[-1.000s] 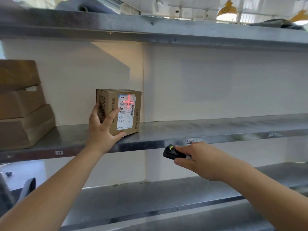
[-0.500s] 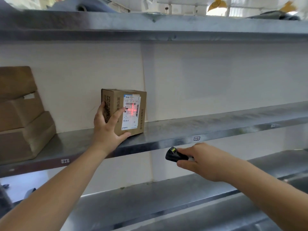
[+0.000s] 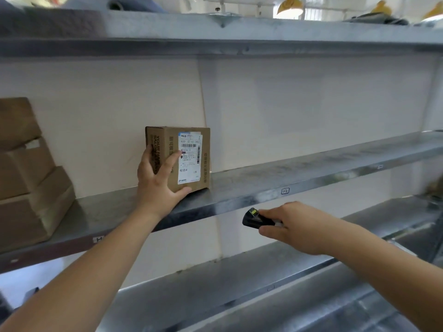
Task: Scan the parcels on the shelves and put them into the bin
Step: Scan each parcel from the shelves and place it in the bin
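Observation:
A small brown cardboard parcel [image 3: 189,156] with a white shipping label stands upright on the middle metal shelf [image 3: 299,173]. My left hand [image 3: 158,180] grips its lower left corner, fingers on the side face and thumb under the front edge. My right hand [image 3: 294,226] holds a small black scanner [image 3: 254,220] below the shelf's front edge, to the right of the parcel, pointed at the parcel. No red light shows on the label. The bin is not in view.
A stack of larger brown boxes [image 3: 26,171] sits at the left end of the same shelf. A top shelf [image 3: 239,34] runs overhead and a lower shelf [image 3: 215,295] lies beneath my arms. A white wall backs the shelves.
The red scan cross on the label has gone out. Both hands keep their hold; the view has shifted slightly.

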The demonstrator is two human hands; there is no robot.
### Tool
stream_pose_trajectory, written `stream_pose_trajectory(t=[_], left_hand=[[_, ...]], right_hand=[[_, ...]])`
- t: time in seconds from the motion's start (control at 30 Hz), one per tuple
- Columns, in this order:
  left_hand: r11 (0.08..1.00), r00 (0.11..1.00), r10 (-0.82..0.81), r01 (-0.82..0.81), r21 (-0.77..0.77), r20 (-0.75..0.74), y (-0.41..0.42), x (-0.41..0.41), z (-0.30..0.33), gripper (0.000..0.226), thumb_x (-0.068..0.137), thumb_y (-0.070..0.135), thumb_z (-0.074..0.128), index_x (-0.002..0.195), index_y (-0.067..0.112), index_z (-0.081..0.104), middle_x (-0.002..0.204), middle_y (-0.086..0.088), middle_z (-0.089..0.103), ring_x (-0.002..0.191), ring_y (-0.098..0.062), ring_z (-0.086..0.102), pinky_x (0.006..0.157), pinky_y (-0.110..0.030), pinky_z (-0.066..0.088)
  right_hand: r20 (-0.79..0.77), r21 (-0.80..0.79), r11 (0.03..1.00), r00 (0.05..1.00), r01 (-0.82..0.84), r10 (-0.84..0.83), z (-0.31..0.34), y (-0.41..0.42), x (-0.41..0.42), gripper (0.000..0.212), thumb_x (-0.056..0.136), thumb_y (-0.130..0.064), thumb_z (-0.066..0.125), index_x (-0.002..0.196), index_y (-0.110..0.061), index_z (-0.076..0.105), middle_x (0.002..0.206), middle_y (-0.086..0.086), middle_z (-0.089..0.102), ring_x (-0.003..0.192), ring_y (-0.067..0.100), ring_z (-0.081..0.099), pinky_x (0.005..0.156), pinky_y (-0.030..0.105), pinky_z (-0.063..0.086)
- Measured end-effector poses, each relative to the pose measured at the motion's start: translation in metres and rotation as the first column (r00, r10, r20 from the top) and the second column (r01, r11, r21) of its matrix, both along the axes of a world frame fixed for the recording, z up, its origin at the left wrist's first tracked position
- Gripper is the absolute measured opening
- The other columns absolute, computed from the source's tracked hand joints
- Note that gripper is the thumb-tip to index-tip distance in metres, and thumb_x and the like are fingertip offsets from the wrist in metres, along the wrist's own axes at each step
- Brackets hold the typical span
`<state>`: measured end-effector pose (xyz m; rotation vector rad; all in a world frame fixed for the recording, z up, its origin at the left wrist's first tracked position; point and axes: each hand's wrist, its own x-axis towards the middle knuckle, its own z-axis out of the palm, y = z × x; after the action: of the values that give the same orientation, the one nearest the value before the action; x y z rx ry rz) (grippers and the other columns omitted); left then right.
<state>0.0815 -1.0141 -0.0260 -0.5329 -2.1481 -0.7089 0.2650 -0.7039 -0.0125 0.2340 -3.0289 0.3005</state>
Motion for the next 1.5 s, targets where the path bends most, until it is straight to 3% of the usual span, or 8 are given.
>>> stream_pose_trajectory(t=[0.2,0.37,0.57,0.83,1.0,1.17,1.3,1.5], left_hand=[[0.983,0.988,-0.153,0.154,0.098,-0.016,0.010,0.011,-0.004,0.101,0.067,0.037,0.098,0.149,0.055,0.042,0.170,0.004,0.003,0.156,-0.026,0.017,0.122,-0.038,0.028],[0.918,0.934,-0.357,0.355,0.174,-0.021,0.045,0.028,-0.010,0.101,0.066,0.036,0.097,0.148,0.055,0.043,0.170,0.007,0.005,0.157,-0.020,0.021,0.124,-0.043,0.035],[0.799,0.817,-0.576,0.566,0.204,-0.011,0.118,0.045,-0.010,0.105,0.067,0.036,0.098,0.146,0.064,0.036,0.167,0.020,0.003,0.157,-0.009,0.016,0.121,-0.024,0.026],[0.608,0.603,-0.793,0.773,0.183,0.090,0.256,0.109,-0.025,0.103,0.068,0.038,0.098,0.144,0.067,0.035,0.166,0.018,0.003,0.155,-0.016,0.022,0.125,-0.044,0.035],[0.458,0.421,-0.888,0.847,0.270,0.186,0.359,0.165,-0.053,0.103,0.063,0.034,0.100,0.139,0.069,0.040,0.154,0.035,0.009,0.140,0.020,0.024,0.114,-0.010,0.030],[0.410,0.328,-0.902,0.855,0.318,0.281,0.466,0.229,-0.078,0.098,0.061,0.039,0.099,0.137,0.069,0.043,0.165,0.013,0.016,0.149,-0.010,0.031,0.123,-0.035,0.035],[0.371,0.232,-0.907,0.836,0.403,0.353,0.539,0.277,-0.109,0.097,0.054,0.056,0.089,0.135,0.075,0.039,0.153,0.026,0.018,0.138,0.015,0.028,0.108,-0.006,0.027],[0.409,0.127,-0.858,0.756,0.511,0.497,0.612,0.331,-0.160,0.101,0.050,0.057,0.093,0.136,0.074,0.042,0.161,0.007,0.029,0.144,-0.011,0.039,0.118,-0.043,0.041]], right_hand=[[-0.004,-0.063,0.997,0.999,0.052,-0.052,-0.007,-0.005,0.007,0.049,0.098,-0.065,0.046,0.139,-0.039,0.055,0.079,-0.004,0.061,0.065,0.011,0.057,0.056,0.029,0.042],[0.010,-0.153,0.979,0.991,0.133,-0.133,-0.013,-0.004,0.022,0.047,0.099,-0.062,0.049,0.143,-0.045,0.053,0.076,-0.004,0.063,0.053,0.006,0.053,0.045,0.018,0.037],[0.025,-0.193,0.933,0.953,0.302,-0.303,-0.023,0.016,0.068,0.049,0.099,-0.063,0.050,0.145,-0.045,0.050,0.077,-0.007,0.063,0.060,0.011,0.058,0.054,0.028,0.042],[0.075,-0.224,0.792,0.821,0.568,-0.567,-0.041,0.090,0.177,0.055,0.099,-0.064,0.051,0.150,-0.045,0.046,0.078,-0.013,0.062,0.063,0.004,0.059,0.060,0.026,0.048],[0.098,-0.295,0.664,0.713,0.687,-0.695,-0.060,0.162,0.254,0.061,0.098,-0.066,0.051,0.153,-0.041,0.046,0.079,-0.020,0.057,0.064,-0.014,0.055,0.054,0.010,0.041],[0.089,-0.307,0.549,0.598,0.777,-0.797,-0.072,0.244,0.326,0.068,0.095,-0.074,0.047,0.154,-0.040,0.044,0.105,-0.020,0.068,0.075,-0.004,0.058,0.058,0.014,0.039],[0.129,-0.291,0.484,0.535,0.825,-0.835,-0.085,0.302,0.377,0.069,0.095,-0.073,0.047,0.154,-0.037,0.045,0.138,-0.011,0.064,0.111,0.009,0.061,0.081,0.023,0.045],[0.208,-0.344,0.375,0.459,0.861,-0.864,-0.107,0.367,0.428,0.064,0.097,-0.067,0.050,0.152,-0.034,0.050,0.131,-0.010,0.068,0.110,0.009,0.063,0.095,0.033,0.053]])
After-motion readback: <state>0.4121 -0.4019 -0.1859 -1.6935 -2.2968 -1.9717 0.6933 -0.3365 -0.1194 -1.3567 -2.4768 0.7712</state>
